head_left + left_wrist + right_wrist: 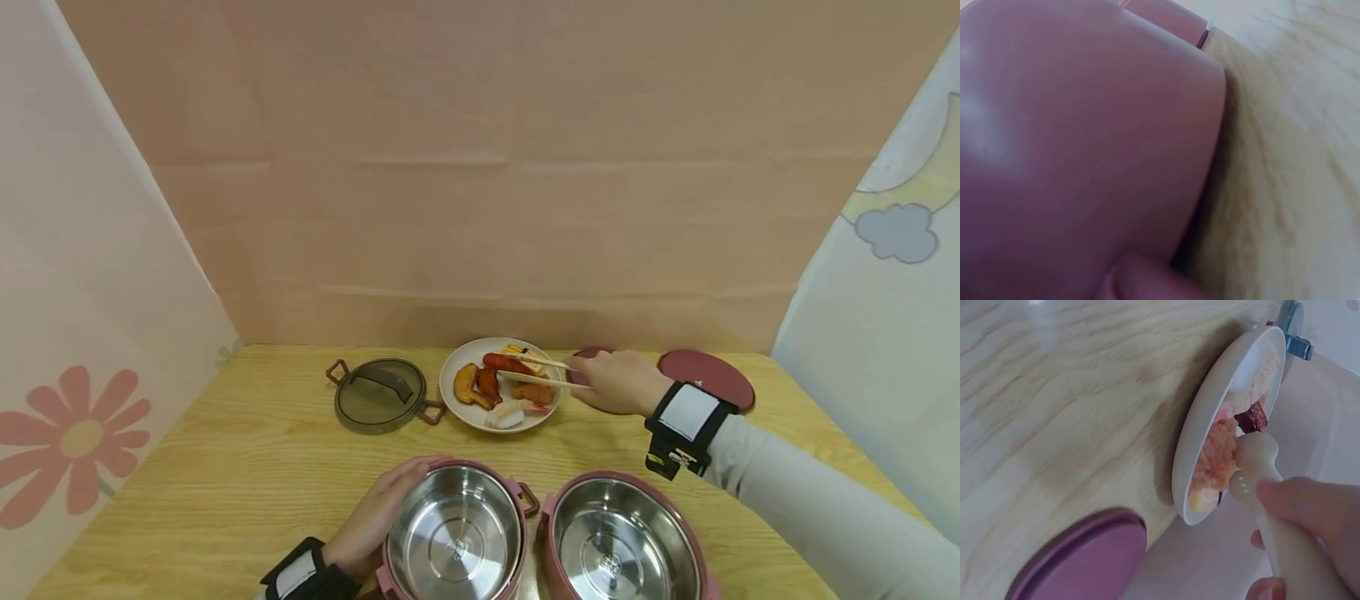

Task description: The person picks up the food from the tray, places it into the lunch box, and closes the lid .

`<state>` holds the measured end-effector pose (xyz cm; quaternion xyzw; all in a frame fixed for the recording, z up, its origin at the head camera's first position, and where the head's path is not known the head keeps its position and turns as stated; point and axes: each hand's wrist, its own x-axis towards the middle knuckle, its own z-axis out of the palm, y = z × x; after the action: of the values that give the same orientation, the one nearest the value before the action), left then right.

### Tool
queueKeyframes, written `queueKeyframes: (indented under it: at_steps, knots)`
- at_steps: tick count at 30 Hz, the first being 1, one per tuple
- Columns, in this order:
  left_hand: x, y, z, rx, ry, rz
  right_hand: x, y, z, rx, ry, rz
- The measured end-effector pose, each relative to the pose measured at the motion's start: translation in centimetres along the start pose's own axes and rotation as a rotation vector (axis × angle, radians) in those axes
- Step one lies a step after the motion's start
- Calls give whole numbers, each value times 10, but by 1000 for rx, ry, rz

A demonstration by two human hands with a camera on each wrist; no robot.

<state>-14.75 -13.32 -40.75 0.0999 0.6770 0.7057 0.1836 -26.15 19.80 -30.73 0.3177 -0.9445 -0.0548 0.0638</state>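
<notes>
My right hand (618, 382) holds a pair of cream-coloured tongs (1291, 550), its thumb along one arm. In the head view their prongs reach over a white plate (448, 404) on either side of a red sausage (504, 362). Around the sausage lie a shrimp sushi (510, 413), a breaded piece (532, 392) and browned food pieces (467, 383). My left hand (378, 512) rests along the outer left side of a pink pot (459, 533) with a steel inside. The left wrist view shows a fingertip against the pot's smooth wall (1085, 125).
A second pink pot (622, 542) stands close to the right of the first. A glass lid (378, 396) with two side handles lies left of the plate. Maroon round lids (707, 377) lie to the right, one partly behind my right hand. A brown sheet (487, 208) stands behind the table.
</notes>
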Motion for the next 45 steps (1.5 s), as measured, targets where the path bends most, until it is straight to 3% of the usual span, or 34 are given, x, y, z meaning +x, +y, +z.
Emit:
queueKeyframes:
  at_steps: [6, 12, 21, 25, 32, 45]
  knots:
    - [0, 0, -1, 16, -6, -5, 6, 2, 9, 13, -15, 17]
    - [-1, 1, -2, 37, 32, -16, 8, 5, 13, -10, 23, -36]
    - [1, 2, -2, 40, 15, -7, 1, 7, 17, -17, 60, -64]
    - [3, 3, -2, 5, -32, 7, 1, 8, 17, 8, 56, -63]
    - [1, 1, -1, 32, 30, -8, 0, 6, 18, 11, 29, -47]
    - [-1, 2, 0, 41, 53, -23, -1, 7, 19, 35, 47, -54]
